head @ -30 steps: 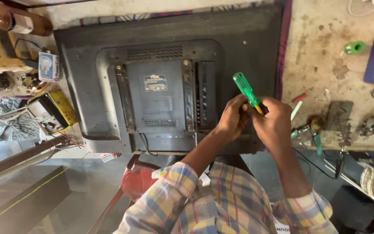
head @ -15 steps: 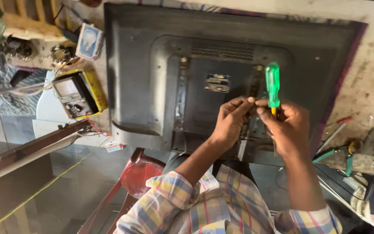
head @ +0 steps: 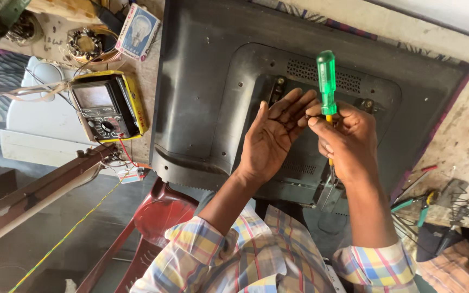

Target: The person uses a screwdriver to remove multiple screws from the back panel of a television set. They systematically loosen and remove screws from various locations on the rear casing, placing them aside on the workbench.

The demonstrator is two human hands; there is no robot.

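Head view: one person, two bare hands over a TV back panel.
Screwdriver: green clear handle, upright above the panel's middle; shaft runs down behind the fingers, tip hidden.
Right hand: closed around the shaft just under the handle.
Left hand: open, palm up, fingers spread, fingertips touching the right hand; holds nothing.
TV: dark grey plastic back, face down on the bench, raised centre with vent slots and bracket mounts.
Handling: screwdriver likely light, stiff, smooth-handled; best taken at the handle. TV probably bulky with a fragile screen beneath; take by the edges.
Meter: yellow case, left of the TV, wires trailing.
Bench: pale, stained, cluttered; pliers near the right edge.
Room: red chair below, workshop clutter at top left.
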